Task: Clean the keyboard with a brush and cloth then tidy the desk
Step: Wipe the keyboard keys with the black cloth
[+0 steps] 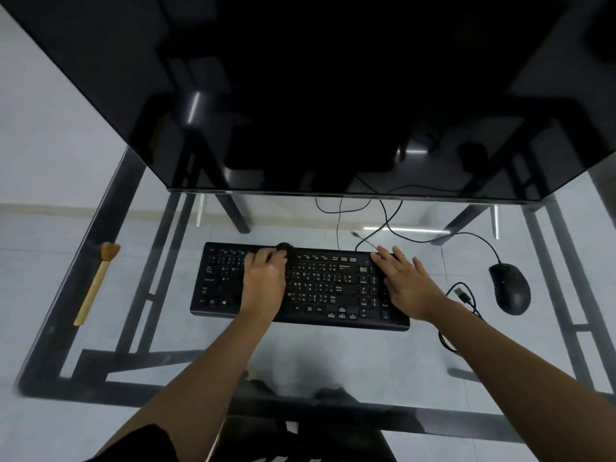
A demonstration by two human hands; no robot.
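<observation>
A black keyboard lies flat on the glass desk. My left hand presses a dark cloth onto the keyboard's left-centre keys; the cloth shows past my fingertips near the top row. My right hand rests flat with fingers spread on the keyboard's right end, over the number pad. A brush with a yellow handle and tan bristles lies at the desk's far left, apart from both hands.
A black mouse sits to the right of the keyboard. A loose cable with a USB plug curls between them. A large dark monitor overhangs the back of the desk. Black desk frame bars show through the glass.
</observation>
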